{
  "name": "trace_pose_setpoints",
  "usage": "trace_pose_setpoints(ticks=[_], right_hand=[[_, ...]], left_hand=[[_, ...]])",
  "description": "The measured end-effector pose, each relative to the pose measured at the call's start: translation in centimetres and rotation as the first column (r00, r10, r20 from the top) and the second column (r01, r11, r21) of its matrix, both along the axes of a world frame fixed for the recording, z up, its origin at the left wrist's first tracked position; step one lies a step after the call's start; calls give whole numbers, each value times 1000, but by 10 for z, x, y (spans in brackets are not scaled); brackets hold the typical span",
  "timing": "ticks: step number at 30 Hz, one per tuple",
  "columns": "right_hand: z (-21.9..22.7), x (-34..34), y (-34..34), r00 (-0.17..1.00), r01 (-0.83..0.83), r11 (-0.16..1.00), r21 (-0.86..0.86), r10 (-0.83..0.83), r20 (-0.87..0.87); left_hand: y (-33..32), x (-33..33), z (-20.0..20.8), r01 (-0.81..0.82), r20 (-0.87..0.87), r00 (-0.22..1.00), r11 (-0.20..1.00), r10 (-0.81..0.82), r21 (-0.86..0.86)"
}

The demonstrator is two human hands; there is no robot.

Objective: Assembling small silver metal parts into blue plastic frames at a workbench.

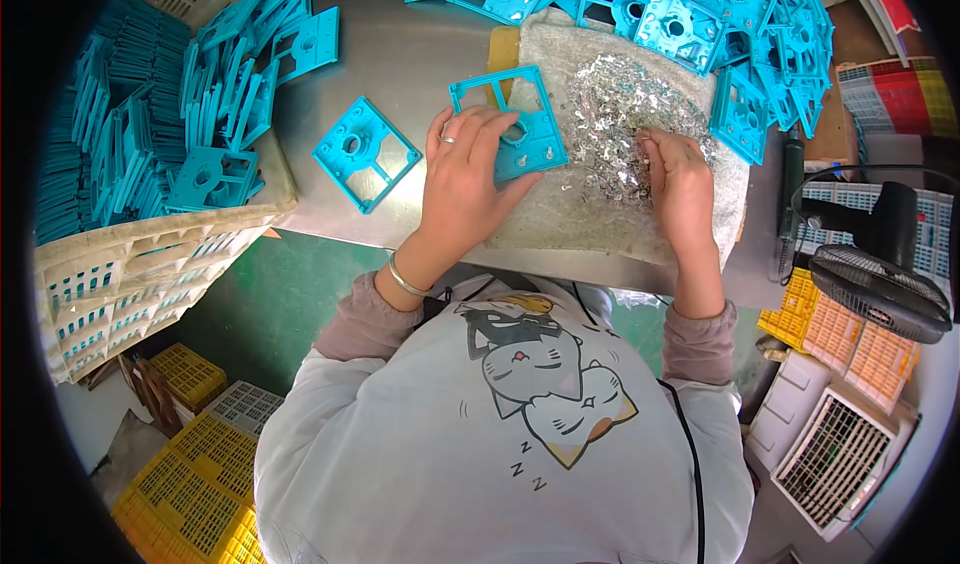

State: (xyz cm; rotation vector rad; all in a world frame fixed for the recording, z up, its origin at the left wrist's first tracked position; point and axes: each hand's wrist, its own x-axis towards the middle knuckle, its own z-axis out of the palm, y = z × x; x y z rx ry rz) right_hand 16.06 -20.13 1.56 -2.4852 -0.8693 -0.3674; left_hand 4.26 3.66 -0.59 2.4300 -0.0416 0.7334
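A turquoise plastic frame (541, 129), square with a round hole and open slots, is in the person's left hand (465, 169), above the left part of a pale, stained cloth (600, 239) on a metal table (385, 54). The left fingers lie across the frame's near left side, with the thumb at its lower edge, grasping it. To the right, a heap of small, shiny metal pieces (610, 94) is spread over the cloth. The right hand (683, 184) is at the right side of this heap, its thumb and fingers curled and bunched; whether a piece is pinched between them cannot be told. A ring (448, 141) is on one left finger, and a bracelet (407, 276) circles the left wrist. Left of the held frame, a loose turquoise frame (372, 124) lies flat on bare metal. Beyond the cloth, a pile of turquoise frames (700, 42) covers the table's far side and curves down the right. At the far left, a cream crate (150, 244) is packed with more of them, many standing on edge. A black fan (870, 289) is at the right, and yellow crates (185, 484) stand at lower left. The person's white top (400, 444), printed with sleeping cartoon cats, fills the lower middle, above a green floor (320, 284).
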Motion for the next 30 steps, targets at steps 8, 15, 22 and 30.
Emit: trace_pose_setpoints(ticks=[8,15,22,30], right_hand=[[-3,8,5,1000,-4,1000,1,4,4],[2,4,20,934,111,970,217,-27,-357],[-19,0,6,901,109,894,434,95,-423],[-8,-25,-2,694,149,598,787,504,-514]], left_hand=[[0,-5,2,-21,-5,1000,1000,21,15],[-2,-8,2,8,-24,1000,1000,-8,4],[-7,-6,-7,52,-26,998,999,-52,-9],[-21,-1,-2,75,-11,997,997,-75,4]])
